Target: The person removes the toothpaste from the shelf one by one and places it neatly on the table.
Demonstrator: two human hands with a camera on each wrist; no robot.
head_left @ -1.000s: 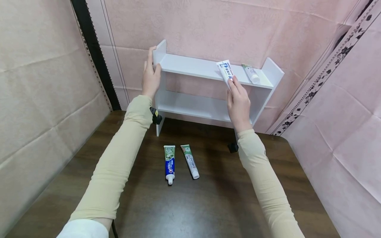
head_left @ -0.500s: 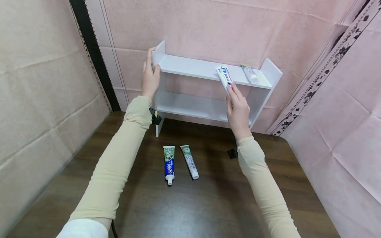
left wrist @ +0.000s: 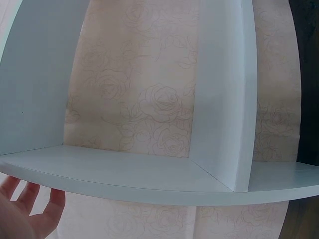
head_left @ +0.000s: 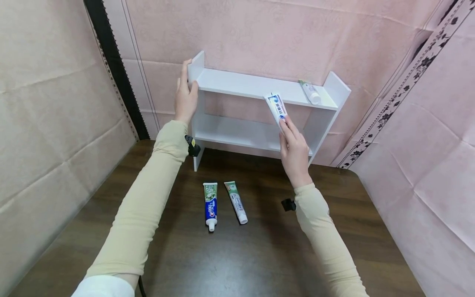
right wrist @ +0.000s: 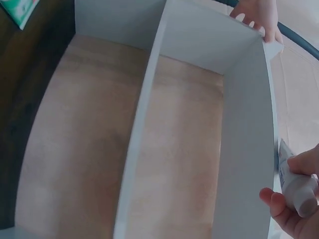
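Note:
A white two-tier shelf (head_left: 237,84) stands against the pink cloth at the back. My left hand (head_left: 185,101) holds its left side panel near the top, with the thumb at the front edge; in the left wrist view several bent fingers (left wrist: 56,203) touch the panel's outer side. My right hand (head_left: 295,156) pinches a white and blue toothpaste tube (head_left: 276,108) near its cap end, crimped end up, in front of the top board's edge. In the right wrist view the tube (right wrist: 294,186) lies between thumb and fingers, beside the board. Another white toothpaste tube (head_left: 311,93) lies on the top board's right end.
On the brown table (head_left: 237,260) lie a blue and green Crest toothpaste tube (head_left: 210,206) and a slimmer green and white tube (head_left: 236,203), side by side before the shelf. Cloth walls (head_left: 48,123) stand on the left, back and right.
My right hand has come down and slightly left with the toothpaste tube, from over the top board to before its front edge. The left hand keeps its place on the shelf.

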